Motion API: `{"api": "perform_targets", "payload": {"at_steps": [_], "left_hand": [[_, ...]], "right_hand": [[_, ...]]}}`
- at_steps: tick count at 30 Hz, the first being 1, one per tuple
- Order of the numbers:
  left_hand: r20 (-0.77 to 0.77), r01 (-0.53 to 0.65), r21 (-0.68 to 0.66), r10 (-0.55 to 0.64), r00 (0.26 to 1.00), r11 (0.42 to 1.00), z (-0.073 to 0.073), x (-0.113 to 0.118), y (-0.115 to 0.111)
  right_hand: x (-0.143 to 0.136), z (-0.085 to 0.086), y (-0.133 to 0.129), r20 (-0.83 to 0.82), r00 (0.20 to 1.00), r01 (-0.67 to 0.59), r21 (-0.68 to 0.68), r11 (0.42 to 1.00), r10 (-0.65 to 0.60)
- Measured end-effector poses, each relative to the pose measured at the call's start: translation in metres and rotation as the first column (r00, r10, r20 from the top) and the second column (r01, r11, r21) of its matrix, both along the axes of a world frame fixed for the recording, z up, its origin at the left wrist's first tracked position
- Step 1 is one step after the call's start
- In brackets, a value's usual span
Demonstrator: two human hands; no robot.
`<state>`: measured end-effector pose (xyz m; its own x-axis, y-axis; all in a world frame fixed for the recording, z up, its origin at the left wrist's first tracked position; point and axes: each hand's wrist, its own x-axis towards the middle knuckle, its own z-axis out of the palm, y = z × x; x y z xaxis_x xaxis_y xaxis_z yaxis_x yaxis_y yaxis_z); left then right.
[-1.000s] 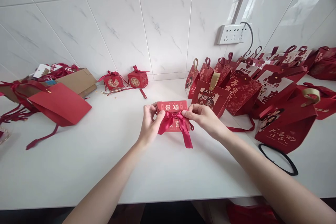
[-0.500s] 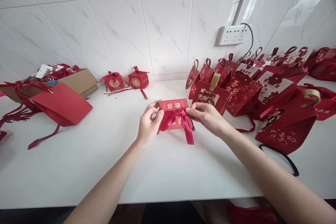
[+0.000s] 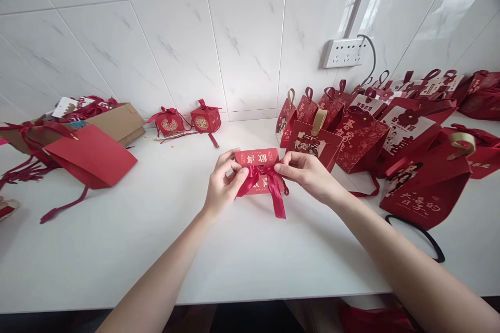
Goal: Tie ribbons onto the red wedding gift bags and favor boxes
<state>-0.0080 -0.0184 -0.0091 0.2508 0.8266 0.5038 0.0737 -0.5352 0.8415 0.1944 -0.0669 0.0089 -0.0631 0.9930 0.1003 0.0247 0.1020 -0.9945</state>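
Note:
A small red gift box (image 3: 255,156) with pale printed characters sits on the white table in front of me. Across its front is a crimson satin ribbon (image 3: 278,200) tied in a bow, one tail hanging down over the box's lower edge. My left hand (image 3: 226,179) pinches the bow's left side between thumb and fingers. On the other side, my right hand (image 3: 307,174) has its thumb and forefinger closed on the right part of the bow, close to the knot. The fingertips behind the box are partly hidden.
Red printed gift bags (image 3: 363,135) crowd the right side, with a black loop (image 3: 422,234) in front. Two red cube boxes (image 3: 207,119) stand by the wall. At left are a cardboard box (image 3: 125,122) and a plain red bag (image 3: 96,156). A power strip (image 3: 344,53) hangs on the wall.
Both thumbs have shifted slightly inward along the bow, the left one to the right. The ribbon's hanging tail has swung a little left; the box has barely moved.

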Motion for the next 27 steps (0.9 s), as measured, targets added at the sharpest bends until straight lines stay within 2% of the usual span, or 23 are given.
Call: {"api": "perform_targets", "payload": {"at_steps": [12,16,21,27], "left_hand": [[0.106,0.053,-0.139,-0.038,0.994,0.989,0.0058,-0.0002,-0.0011],[0.066,0.069,-0.123,-0.061,0.996,0.99,0.0058,-0.001,-0.0006],[-0.002,0.018,-0.103,-0.018,1.0,0.994,0.0047,-0.0013,-0.0001],[0.066,0.009,-0.009,-0.008,0.998,1.0,0.0052,0.0003,-0.0045]], "right_hand": [[-0.0006,0.0021,0.0012,-0.036,0.999,-0.007,-0.003,1.0,0.007],[-0.001,0.0024,0.0014,-0.07,0.997,0.013,0.004,1.0,-0.012],[-0.0015,0.0029,0.001,-0.094,0.993,0.068,0.025,0.997,-0.065],[-0.0048,0.0057,-0.0006,-0.094,0.99,0.114,0.098,0.989,-0.105]]}}
